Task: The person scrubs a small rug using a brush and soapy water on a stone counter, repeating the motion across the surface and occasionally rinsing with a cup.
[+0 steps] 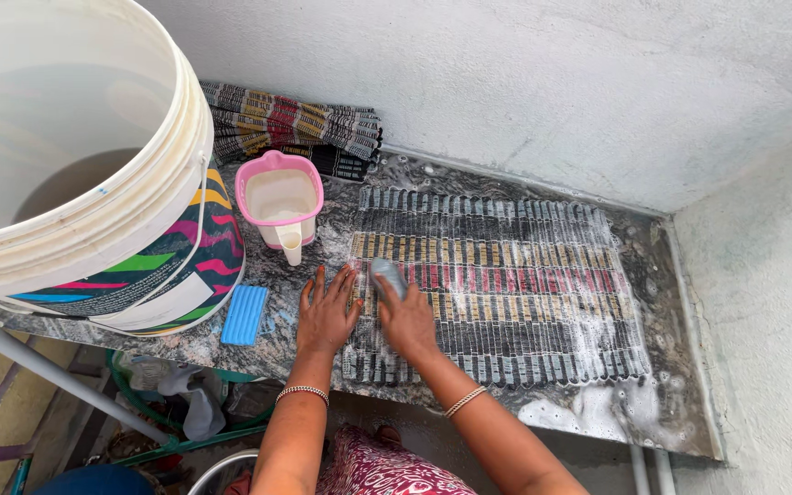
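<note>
From the head view, one soapy striped cloth (506, 284) is seen spread flat over the middle of a wet granite slab (662, 412). The left hand (327, 312) is pressed on the cloth's left edge, fingers spread apart. The right hand (405, 316) is closed around a grey scrubbing brush (387, 275) on the cloth. Toward the slab's left end are found one pink jug (280, 202), one white bucket (84, 165), one blue soap bar (245, 314) and one folded cloth (295, 128).

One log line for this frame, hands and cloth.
left hand: flat on soapy striped cloth | right hand: gripping brush on cloth
</note>
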